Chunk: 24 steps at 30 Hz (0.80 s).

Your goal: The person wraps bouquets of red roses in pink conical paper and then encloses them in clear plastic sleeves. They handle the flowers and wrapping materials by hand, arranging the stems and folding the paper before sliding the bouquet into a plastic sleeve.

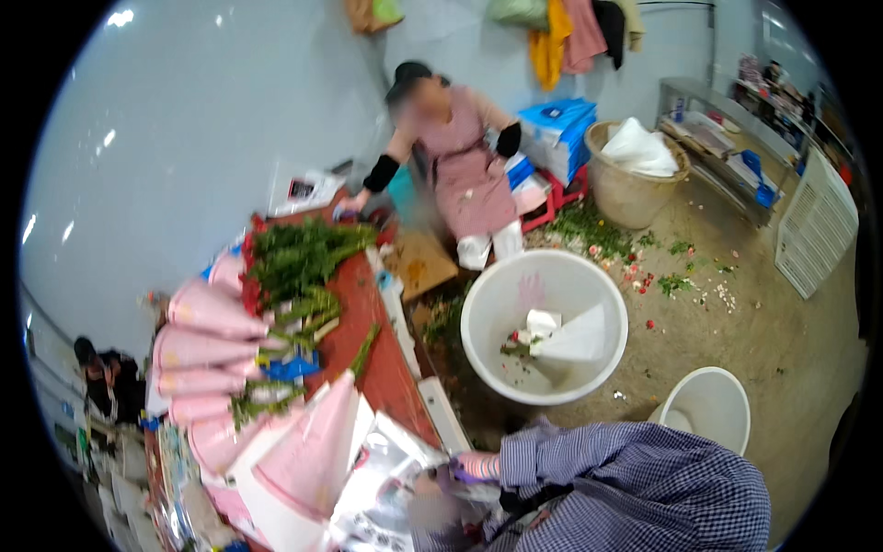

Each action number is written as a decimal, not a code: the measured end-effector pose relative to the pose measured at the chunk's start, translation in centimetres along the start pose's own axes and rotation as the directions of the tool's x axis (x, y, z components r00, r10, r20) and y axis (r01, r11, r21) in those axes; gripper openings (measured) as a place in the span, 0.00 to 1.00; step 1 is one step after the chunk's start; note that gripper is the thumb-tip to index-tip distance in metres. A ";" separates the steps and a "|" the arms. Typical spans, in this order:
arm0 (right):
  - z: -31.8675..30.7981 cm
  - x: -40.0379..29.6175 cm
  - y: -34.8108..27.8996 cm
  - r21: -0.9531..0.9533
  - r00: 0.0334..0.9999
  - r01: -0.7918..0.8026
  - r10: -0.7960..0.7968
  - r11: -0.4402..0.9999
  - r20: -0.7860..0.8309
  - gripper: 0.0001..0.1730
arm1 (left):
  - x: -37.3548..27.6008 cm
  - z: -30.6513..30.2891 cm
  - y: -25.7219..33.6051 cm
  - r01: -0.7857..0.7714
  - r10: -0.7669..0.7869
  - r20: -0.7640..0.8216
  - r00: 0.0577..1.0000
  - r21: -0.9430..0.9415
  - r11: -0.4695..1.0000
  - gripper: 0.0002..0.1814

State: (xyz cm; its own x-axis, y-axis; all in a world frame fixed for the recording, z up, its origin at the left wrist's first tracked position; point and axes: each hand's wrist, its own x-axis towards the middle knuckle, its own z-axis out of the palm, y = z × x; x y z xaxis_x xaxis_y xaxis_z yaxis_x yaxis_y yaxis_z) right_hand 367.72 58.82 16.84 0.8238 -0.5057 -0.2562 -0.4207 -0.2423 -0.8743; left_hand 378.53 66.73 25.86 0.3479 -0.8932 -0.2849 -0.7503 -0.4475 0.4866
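Note:
My right hand (472, 470), in a purple glove below a striped cuff and a checked sleeve, is at the table's front edge beside shiny plastic film (386, 476). Whether it grips the film is unclear. A blurred patch hides most of my left hand beside a bit of checked sleeve (429, 539) at the bottom. Left of the film lies a pink paper flower wrap (310, 452), with green stems (364, 350) sticking out of its narrow end. Several more pink cone-shaped wraps (207, 348) lie along the far side of the red table (376, 303).
A bunch of red flowers with green foliage (303, 252) lies near a seated co-worker (469, 152). On the floor stand a large white tub (476, 352) holding scraps, a smaller bucket (717, 407) and a beige bin (624, 193). Leaves and petals (641, 276) litter the concrete.

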 end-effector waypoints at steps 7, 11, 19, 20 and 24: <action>-3.0 -2.7 -4.2 0.139 0.992 -0.094 0.081 0.986 0.097 0.12 | 1.4 0.8 -1.8 0.217 -0.214 0.036 0.976 -0.134 0.967 0.23; -2.6 -2.5 -3.7 0.106 0.959 -0.258 0.241 0.960 0.148 0.15 | 0.2 0.1 -0.4 0.335 -0.313 0.121 0.942 -0.344 0.877 0.20; -1.9 -1.7 -3.5 0.025 0.979 -0.174 0.170 0.984 0.112 0.30 | 1.7 3.4 -4.6 0.372 -0.318 0.193 0.928 -0.491 0.788 0.19; -1.8 -1.7 -3.4 0.030 0.979 -0.177 0.172 0.984 0.107 0.30 | 1.6 3.4 -4.6 0.421 -0.348 0.237 0.907 -0.499 0.757 0.21; -3.2 -2.7 -4.9 0.124 0.981 -0.149 0.131 0.981 0.143 0.33 | 0.7 1.2 -2.0 0.331 -0.268 0.201 0.942 -0.433 0.838 0.19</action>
State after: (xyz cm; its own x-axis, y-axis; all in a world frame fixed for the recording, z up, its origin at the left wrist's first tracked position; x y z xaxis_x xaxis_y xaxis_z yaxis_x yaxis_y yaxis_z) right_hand 366.35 58.66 23.11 0.8073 -0.4097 -0.4248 -0.4885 -0.0601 -0.8705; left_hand 379.60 67.03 23.64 0.4158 -0.7127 -0.5649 -0.2705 -0.6900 0.6714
